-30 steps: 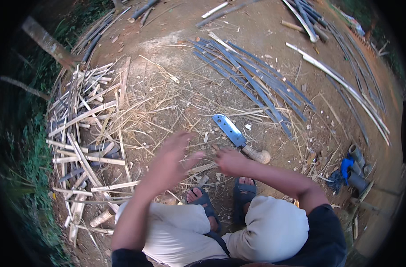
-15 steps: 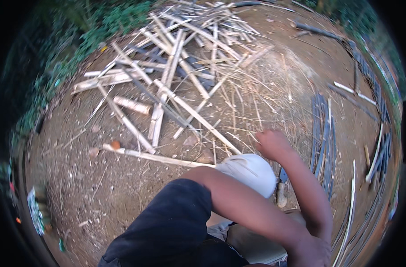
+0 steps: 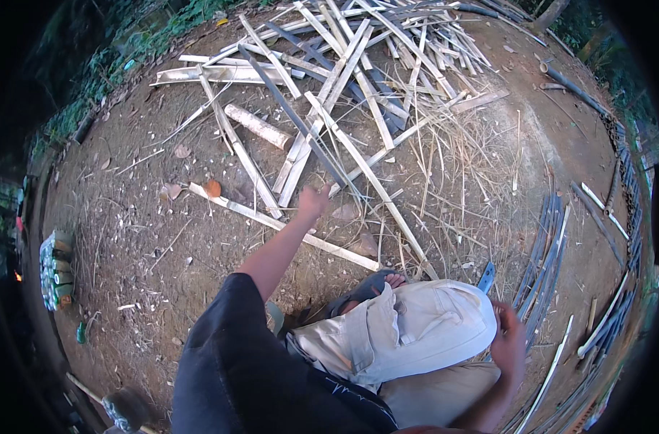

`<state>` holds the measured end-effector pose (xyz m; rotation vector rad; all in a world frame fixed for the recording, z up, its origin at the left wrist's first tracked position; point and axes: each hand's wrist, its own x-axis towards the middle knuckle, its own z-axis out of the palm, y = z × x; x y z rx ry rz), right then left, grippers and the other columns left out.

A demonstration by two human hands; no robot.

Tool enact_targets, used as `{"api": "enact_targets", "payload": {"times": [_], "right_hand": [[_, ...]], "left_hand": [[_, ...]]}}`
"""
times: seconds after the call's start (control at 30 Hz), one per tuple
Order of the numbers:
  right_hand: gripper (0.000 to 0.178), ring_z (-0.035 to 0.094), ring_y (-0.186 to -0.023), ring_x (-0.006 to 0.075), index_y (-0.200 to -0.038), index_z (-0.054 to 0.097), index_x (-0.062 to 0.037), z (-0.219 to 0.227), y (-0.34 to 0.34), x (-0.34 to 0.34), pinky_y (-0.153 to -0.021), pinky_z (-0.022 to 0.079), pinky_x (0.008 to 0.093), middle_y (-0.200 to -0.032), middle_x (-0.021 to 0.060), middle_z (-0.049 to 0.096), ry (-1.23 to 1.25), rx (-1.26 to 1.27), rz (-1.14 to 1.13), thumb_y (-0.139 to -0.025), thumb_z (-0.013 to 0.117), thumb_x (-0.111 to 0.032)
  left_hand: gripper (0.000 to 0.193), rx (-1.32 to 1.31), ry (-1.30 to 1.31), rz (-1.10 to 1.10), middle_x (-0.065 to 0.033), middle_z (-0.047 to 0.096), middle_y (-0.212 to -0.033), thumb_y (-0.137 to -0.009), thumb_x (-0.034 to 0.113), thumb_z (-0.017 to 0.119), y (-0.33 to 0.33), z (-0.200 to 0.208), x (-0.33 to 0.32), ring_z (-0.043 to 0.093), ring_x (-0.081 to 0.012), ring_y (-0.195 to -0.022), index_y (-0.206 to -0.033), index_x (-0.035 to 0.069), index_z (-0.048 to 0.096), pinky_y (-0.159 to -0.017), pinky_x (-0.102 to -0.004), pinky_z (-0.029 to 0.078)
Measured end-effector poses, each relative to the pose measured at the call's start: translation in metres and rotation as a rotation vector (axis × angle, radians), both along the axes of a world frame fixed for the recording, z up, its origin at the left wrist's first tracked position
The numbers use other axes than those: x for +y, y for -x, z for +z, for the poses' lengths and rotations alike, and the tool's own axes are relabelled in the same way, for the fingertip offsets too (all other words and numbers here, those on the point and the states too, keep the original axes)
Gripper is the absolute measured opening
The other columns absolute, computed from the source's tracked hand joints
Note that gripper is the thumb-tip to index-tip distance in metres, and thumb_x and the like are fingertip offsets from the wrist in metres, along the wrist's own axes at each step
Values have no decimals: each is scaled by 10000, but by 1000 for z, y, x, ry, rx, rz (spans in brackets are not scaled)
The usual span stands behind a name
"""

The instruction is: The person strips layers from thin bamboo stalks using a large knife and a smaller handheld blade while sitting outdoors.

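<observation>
My left arm reaches out over the ground to the left. My left hand [image 3: 313, 200] is at the near end of a pale split bamboo strip [image 3: 370, 165], its fingers looking apart; whether it touches the strip is unclear. My right hand [image 3: 509, 338] is beside my raised knee, fingers curled, with the fingertips partly hidden by the pale trouser leg [image 3: 438, 318]. Just beyond the knee a short blue-grey blade [image 3: 487, 277] shows; its handle is hidden. A long bamboo strip [image 3: 293, 233] lies crosswise below my left hand.
A tangled pile of split bamboo [image 3: 344, 54] covers the ground ahead. Left of centre lies a short, thick bamboo piece [image 3: 258, 126]. Thin shavings [image 3: 452, 166] are scattered right of the pile. Dark strips [image 3: 542, 253] lie at my right, and bundled green-white objects [image 3: 57, 271] stand far left.
My left arm has swung from across my body out to the left, toward the bamboo. My right hand has drawn back from the shavings to beside my knee. The view has turned.
</observation>
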<state>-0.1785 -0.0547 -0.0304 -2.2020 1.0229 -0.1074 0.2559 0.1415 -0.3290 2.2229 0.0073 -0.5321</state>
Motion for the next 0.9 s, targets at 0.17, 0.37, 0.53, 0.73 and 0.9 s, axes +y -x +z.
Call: {"api": "enact_targets", "payload": {"times": [0.17, 0.37, 0.53, 0.73, 0.9], "right_hand": [[328, 669, -656, 283, -1129, 621, 12, 5, -6, -4, -625, 505, 379, -726, 176, 674, 44, 321, 76, -801, 627, 3], [317, 702, -791, 319, -1106, 623, 26, -2, -37, -5, -710, 521, 375, -845, 230, 690, 10, 212, 194, -790, 610, 8], [316, 706, -841, 332, -1116, 617, 37, 5, -36, -10, -752, 525, 368, -896, 261, 685, -13, 239, 161, -802, 613, -4], [329, 694, -767, 325, -1118, 621, 26, -2, -34, -8, -705, 521, 384, -819, 214, 684, -32, 259, 183, -796, 647, -37], [311, 675, -733, 329, -1115, 641, -16, -1, -36, -4, -687, 514, 411, -758, 173, 670, -8, 281, 168, -829, 675, -132]], "left_hand": [[805, 85, 56, 475, -221, 651, -1055, -754, 620, 726, -42, -55, -65, 675, -335, -928, -1159, -55, 556, -698, -422, 581], [582, 51, -95, 258, -195, 646, -966, -920, 433, 593, -83, -84, -56, 696, -290, -727, -1181, -76, 488, -673, -436, 612], [338, 395, 881, 402, -174, 628, -907, -1027, 238, 343, -33, -41, -80, 682, -290, -755, -1128, -58, 473, -704, -428, 600], [273, 260, 943, 573, -108, 565, -764, -1061, 260, 281, -27, -19, -37, 516, -182, -500, -1024, 25, 415, -456, -342, 485], [255, 155, 902, 566, -74, 511, -722, -1063, 231, 271, -3, -1, -36, 478, -164, -468, -945, 54, 413, -427, -325, 435]]}}
